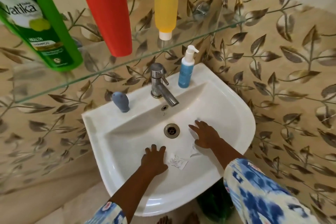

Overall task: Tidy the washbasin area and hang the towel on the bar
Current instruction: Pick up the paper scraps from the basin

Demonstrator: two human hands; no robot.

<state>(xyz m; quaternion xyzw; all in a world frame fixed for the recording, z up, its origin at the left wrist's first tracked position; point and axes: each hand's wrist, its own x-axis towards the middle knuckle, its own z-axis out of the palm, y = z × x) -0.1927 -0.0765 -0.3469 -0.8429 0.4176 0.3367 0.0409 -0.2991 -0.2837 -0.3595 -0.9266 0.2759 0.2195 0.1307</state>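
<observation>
Washbasin (227,96) holds paper scraps (177,163) between flat hands.

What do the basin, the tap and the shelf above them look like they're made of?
Basin: likely glazed ceramic, glossy white with soft window reflections along the rim. Tap: chromed metal by its mirror shine, though dull and spotted near the base. Shelf: clear glass; the wall tiles show through it and its edge is greenish.

sleeves (258,192): loose, white with blue blotched print, small pink marks | cuffs: gathered at forearms | hands (154,160): bare, no rings
</observation>
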